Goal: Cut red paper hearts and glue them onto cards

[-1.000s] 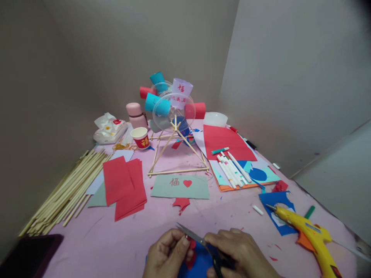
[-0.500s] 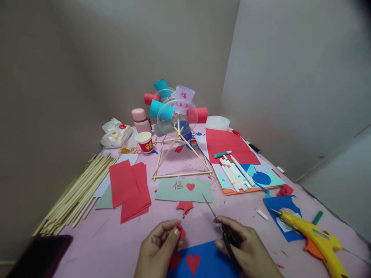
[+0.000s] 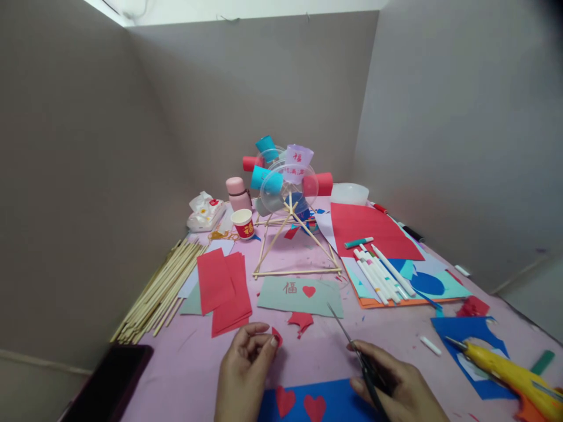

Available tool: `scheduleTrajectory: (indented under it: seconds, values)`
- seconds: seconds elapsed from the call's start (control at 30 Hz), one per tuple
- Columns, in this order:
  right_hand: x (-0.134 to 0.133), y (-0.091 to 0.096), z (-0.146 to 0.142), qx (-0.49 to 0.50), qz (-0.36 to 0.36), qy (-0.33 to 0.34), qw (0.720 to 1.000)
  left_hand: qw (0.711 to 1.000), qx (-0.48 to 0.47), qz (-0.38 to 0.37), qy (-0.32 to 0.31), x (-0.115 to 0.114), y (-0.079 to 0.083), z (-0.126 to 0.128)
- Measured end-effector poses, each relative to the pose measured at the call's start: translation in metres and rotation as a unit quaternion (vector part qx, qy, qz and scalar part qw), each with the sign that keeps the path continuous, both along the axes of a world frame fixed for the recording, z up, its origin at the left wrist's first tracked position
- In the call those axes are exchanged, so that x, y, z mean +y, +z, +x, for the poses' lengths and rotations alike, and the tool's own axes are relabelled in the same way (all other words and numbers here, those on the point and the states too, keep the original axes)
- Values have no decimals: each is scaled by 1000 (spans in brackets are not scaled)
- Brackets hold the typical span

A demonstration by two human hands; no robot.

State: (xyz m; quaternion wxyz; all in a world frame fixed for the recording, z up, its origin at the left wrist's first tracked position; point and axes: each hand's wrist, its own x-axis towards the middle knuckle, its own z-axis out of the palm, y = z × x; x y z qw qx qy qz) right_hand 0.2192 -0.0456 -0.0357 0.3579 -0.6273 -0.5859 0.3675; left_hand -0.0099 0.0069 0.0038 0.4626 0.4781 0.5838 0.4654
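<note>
Between thumb and fingers, my left hand (image 3: 246, 366) pinches a small red paper piece (image 3: 277, 337). My right hand (image 3: 393, 375) grips black-handled scissors (image 3: 367, 366), their blades pointing up and left toward a grey-green paper strip (image 3: 272, 300). That strip carries a red written character and a red heart. Below my hands lies a blue paper sheet (image 3: 338, 391), with two red paper hearts (image 3: 315, 408) on it. A red paper scrap (image 3: 301, 321) rests just under the grey-green strip.
A stick-framed wheel (image 3: 290, 214) with coloured cups stands mid-table. Bamboo sticks (image 3: 153, 293), red paper sheets (image 3: 229, 287) and a phone (image 3: 109, 384) lie left. White markers (image 3: 382, 278) and a yellow glue gun (image 3: 505, 366) are right. A paper cup (image 3: 243, 224) stands near the wheel.
The view has tilted up and shifted left, so everything sits further right in it. My left hand has moved off the blue sheet's left heart, which now shows more fully.
</note>
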Motion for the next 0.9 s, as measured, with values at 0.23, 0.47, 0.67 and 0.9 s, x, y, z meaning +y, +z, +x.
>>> scheduleTrajectory:
  seconds: [0.23,0.47,0.67,0.9]
  values:
    - [-2,-1,-1,8,-3,-2,1000,995,93,19,-8,7,-13,-8]
    - [-4,15,-10,43,-5,-33,999,961,238,118,-71,0,-1,-6]
    - [-4,18,-11,68,-8,-32,997,819,433,127,-356,-19,10,18]
    - [-5,19,-12,68,-7,-28,997,754,527,109,-377,-19,0,25]
